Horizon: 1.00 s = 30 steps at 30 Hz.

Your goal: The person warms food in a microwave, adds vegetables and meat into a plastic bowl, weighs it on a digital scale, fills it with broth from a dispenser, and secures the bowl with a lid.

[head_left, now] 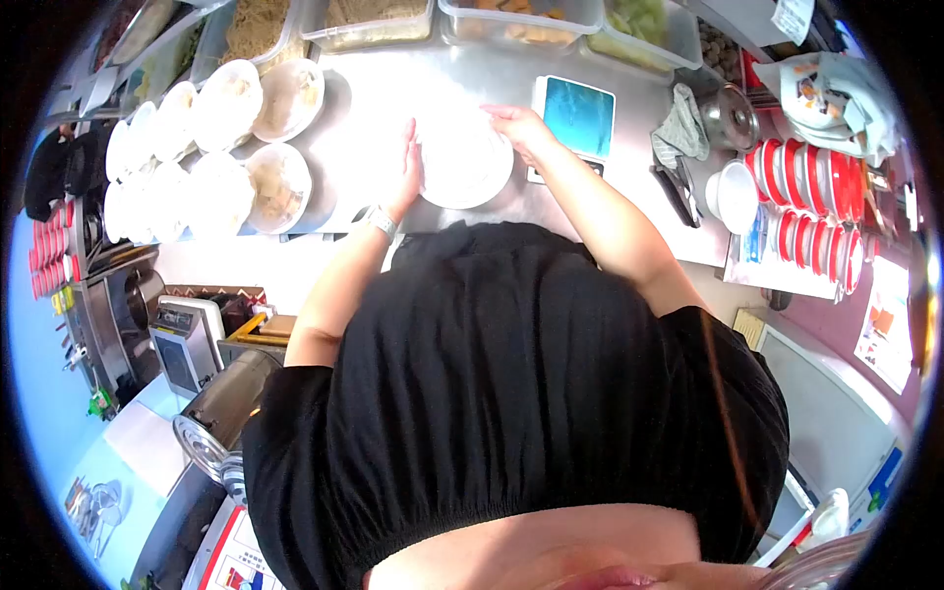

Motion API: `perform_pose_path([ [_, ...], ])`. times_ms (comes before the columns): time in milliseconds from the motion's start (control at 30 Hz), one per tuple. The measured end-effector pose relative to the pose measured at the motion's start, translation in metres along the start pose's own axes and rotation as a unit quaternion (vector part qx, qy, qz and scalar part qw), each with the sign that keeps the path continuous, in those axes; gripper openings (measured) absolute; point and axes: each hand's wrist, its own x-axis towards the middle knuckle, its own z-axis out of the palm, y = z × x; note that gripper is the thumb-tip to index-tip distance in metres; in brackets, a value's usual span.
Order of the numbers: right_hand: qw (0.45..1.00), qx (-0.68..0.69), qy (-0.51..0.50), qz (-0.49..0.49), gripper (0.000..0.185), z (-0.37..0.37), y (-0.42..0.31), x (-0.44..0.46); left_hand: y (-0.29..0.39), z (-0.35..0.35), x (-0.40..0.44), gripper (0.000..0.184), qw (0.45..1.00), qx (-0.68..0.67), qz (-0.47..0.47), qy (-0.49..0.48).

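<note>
A white bowl [465, 165] sits on the metal worktop in front of my chest, its inside too bright to make out. My right hand [521, 130] grips the bowl's upper right rim with curled fingers. On the opposite side, my left hand [405, 169] is held upright with straight fingers, its palm facing the bowl's left side and seemingly touching it. Just right of my right hand lies a kitchen scale [578, 118] with a blue-looking top.
Several filled white bowls [279, 187] crowd the worktop's left side. Clear food tubs [521, 22] line the back. On the right are a grey cloth [679, 128], a black-handled tool [675, 197], a small white bowl [733, 197] and stacked red-and-white bowls [806, 180].
</note>
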Motion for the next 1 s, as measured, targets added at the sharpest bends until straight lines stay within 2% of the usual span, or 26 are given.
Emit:
perform_pose_path([
  [67,0.994,0.095,0.003,0.054,0.033,-0.001,0.001,0.005,-0.002,0.000,0.002,0.047,1.000,0.003,0.008,0.013],
  [100,0.994,0.094,0.004,0.047,0.033,-0.001,0.002,0.001,-0.001,-0.004,-0.001,0.047,0.999,0.011,0.025,0.022],
  [133,0.996,-0.056,0.050,-0.042,0.034,0.001,0.004,-0.012,0.005,-0.009,-0.008,0.050,0.997,0.025,0.057,0.035],
  [167,0.966,-0.205,0.096,-0.128,0.035,0.004,0.008,-0.026,0.011,-0.014,-0.014,0.052,0.994,0.039,0.089,0.049],
  [200,0.953,-0.221,0.135,-0.155,0.041,0.012,0.010,-0.043,0.020,-0.019,-0.023,0.059,0.984,0.066,0.148,0.075],
  [233,0.952,-0.224,0.136,-0.156,0.041,0.014,0.015,-0.054,0.030,-0.023,-0.030,0.059,0.984,0.063,0.149,0.077],
  [300,0.966,-0.181,0.120,-0.141,0.049,0.018,0.026,-0.068,0.044,-0.027,-0.042,0.078,0.970,0.150,0.187,-0.030],
  [333,0.974,-0.153,0.115,-0.122,0.050,0.019,0.032,-0.068,0.042,-0.021,-0.045,0.092,0.971,0.174,0.162,-0.038],
  [433,0.966,-0.175,0.169,-0.091,0.048,0.026,0.042,-0.065,0.037,-0.010,-0.045,0.095,0.959,0.248,0.139,-0.012],
  [467,0.958,-0.187,0.186,-0.113,0.048,0.025,0.049,-0.060,0.039,-0.009,-0.047,0.092,0.949,0.293,0.112,-0.015],
  [500,0.958,-0.192,0.202,-0.074,0.049,0.026,0.038,-0.072,0.043,-0.012,-0.048,0.089,0.943,0.313,0.116,-0.004],
  [567,0.963,-0.110,0.221,-0.105,0.046,0.029,0.041,-0.083,0.059,-0.021,-0.040,0.077,0.955,0.260,0.142,0.025],
  [600,0.963,-0.109,0.224,-0.108,0.046,0.027,0.041,-0.089,0.060,-0.021,-0.034,0.077,0.954,0.261,0.147,0.026],
  [633,0.965,-0.110,0.217,-0.098,0.038,0.025,0.041,-0.097,0.063,-0.021,-0.024,0.068,0.946,0.279,0.164,0.010],
  [667,0.965,-0.112,0.217,-0.096,0.033,0.023,0.038,-0.103,0.069,-0.022,-0.008,0.059,0.936,0.297,0.189,-0.002],
  [700,0.947,-0.139,0.267,-0.109,0.024,0.022,0.040,-0.107,0.048,-0.010,-0.001,0.044,0.906,0.338,0.254,-0.022],
  [733,0.952,-0.136,0.269,-0.046,0.024,0.016,0.033,-0.116,0.026,0.003,0.001,0.041,0.877,0.333,0.344,-0.028],
  [767,0.943,-0.112,0.290,-0.117,0.023,0.014,0.023,-0.130,0.013,0.015,-0.003,0.037,0.903,0.271,0.311,-0.119],
  [800,0.955,-0.015,0.275,-0.107,0.023,0.011,0.016,-0.138,0.035,0.006,-0.012,0.030,0.903,0.155,0.348,-0.197],
  [833,0.961,0.022,0.265,-0.071,0.023,0.008,-0.002,-0.150,0.063,-0.003,-0.026,0.024,0.916,0.066,0.320,-0.232],
  [867,0.960,0.090,0.263,-0.045,0.022,0.001,-0.010,-0.158,0.098,-0.003,-0.035,0.022,0.909,0.079,0.352,-0.206],
  [900,0.949,0.102,0.291,-0.073,0.023,0.007,-0.037,-0.174,0.129,-0.001,-0.041,0.027,0.945,0.020,0.241,-0.221],
  [933,0.949,0.122,0.254,-0.140,0.027,0.008,-0.050,-0.191,0.145,0.013,-0.034,0.032,0.959,-0.163,0.059,-0.223],
  [967,0.919,-0.032,0.234,-0.317,0.032,0.008,-0.064,-0.203,0.162,0.024,-0.028,0.035,0.940,-0.249,-0.028,-0.232],
  [1000,0.871,-0.199,0.195,-0.404,0.035,0.009,-0.081,-0.212,0.178,0.036,-0.022,0.039,0.909,-0.332,-0.116,-0.224],
])
